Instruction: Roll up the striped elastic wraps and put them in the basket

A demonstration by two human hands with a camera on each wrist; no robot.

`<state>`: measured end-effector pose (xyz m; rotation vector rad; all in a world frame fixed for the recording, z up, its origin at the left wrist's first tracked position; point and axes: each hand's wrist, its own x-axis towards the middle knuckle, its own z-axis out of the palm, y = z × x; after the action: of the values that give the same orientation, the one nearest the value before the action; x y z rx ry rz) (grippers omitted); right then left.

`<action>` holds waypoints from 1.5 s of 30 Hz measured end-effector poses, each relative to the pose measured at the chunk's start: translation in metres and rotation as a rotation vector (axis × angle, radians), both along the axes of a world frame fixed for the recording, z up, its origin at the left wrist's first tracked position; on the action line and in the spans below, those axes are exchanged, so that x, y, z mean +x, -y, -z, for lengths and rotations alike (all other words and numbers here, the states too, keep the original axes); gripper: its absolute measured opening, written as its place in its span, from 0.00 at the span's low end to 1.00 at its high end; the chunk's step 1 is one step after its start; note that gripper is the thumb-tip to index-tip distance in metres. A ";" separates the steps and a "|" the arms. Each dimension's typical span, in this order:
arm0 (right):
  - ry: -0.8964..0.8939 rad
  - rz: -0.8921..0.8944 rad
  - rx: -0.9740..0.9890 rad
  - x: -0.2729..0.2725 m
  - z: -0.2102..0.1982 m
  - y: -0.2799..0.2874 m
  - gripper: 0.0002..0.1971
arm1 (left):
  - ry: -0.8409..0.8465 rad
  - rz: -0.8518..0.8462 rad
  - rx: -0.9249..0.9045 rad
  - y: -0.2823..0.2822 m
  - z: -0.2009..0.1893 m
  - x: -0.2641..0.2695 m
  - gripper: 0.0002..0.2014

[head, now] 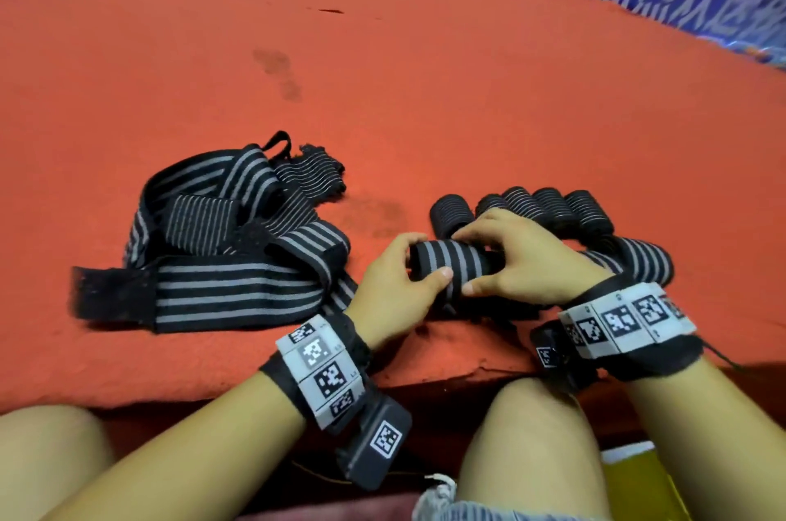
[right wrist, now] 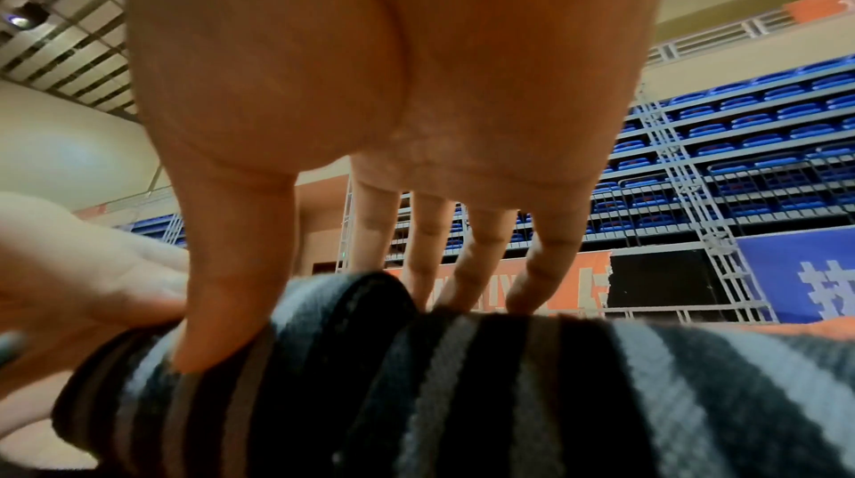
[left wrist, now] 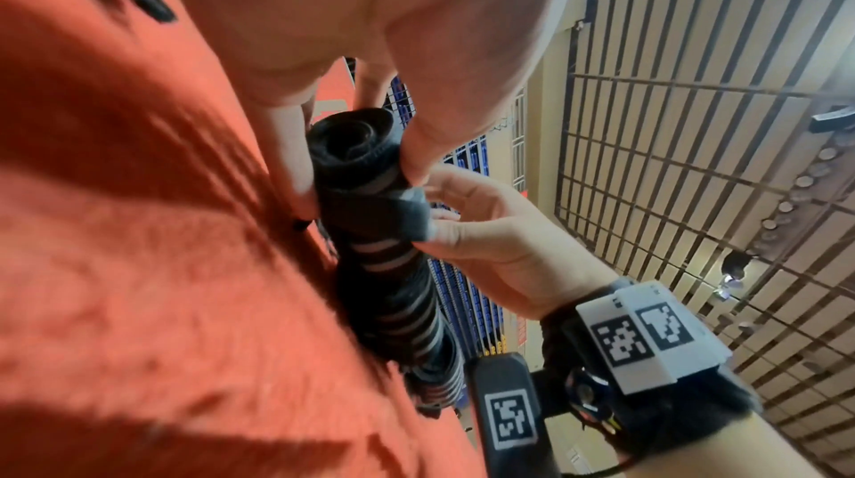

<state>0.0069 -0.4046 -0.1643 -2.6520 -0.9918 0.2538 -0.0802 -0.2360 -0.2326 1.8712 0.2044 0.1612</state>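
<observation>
On the red carpet near its front edge, a black-and-grey striped wrap roll (head: 451, 263) lies crosswise between both hands. My left hand (head: 427, 259) grips its left end, thumb toward me and fingers curled over the far side. My right hand (head: 468, 261) pinches the middle of the roll the same way. The left wrist view shows the roll's spiral end (left wrist: 356, 142) between my left thumb and fingers. In the right wrist view, the thumb (right wrist: 222, 321) presses the striped wrap (right wrist: 462, 394). The unrolled tail runs right under my right wrist. No basket is clearly in view.
A tangled pile of unrolled striped wraps (head: 238, 248) lies to the left. Several finished rolls (head: 548, 208) stand in a row just behind my right hand. The carpet edge (head: 425, 380) drops off above my knees. A yellow object (head: 633, 474) sits at the bottom right.
</observation>
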 end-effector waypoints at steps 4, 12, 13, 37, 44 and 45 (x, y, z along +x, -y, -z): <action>0.042 -0.042 -0.116 0.000 0.007 -0.001 0.34 | -0.051 0.092 0.353 0.009 -0.006 0.002 0.26; 0.122 -0.044 -0.225 -0.009 0.003 -0.006 0.30 | -0.150 0.202 0.942 -0.002 -0.023 0.008 0.31; 0.115 -0.040 -0.232 -0.009 0.001 -0.006 0.30 | -0.154 0.222 0.958 -0.005 -0.025 0.008 0.31; -0.202 -0.089 0.415 -0.034 0.028 -0.170 0.21 | -0.453 -0.094 0.942 -0.192 -0.040 -0.017 0.14; -0.261 -0.137 0.193 -0.032 0.026 -0.169 0.22 | -0.068 -0.314 0.591 -0.203 -0.043 -0.028 0.03; -0.276 -0.144 0.168 -0.032 0.025 -0.169 0.22 | -0.038 -0.365 0.538 -0.207 -0.046 -0.029 0.03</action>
<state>-0.0250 -0.2352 -0.1896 -2.3210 -1.0616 0.5282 -0.1096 -0.0288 -0.1868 2.3575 0.5746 0.4676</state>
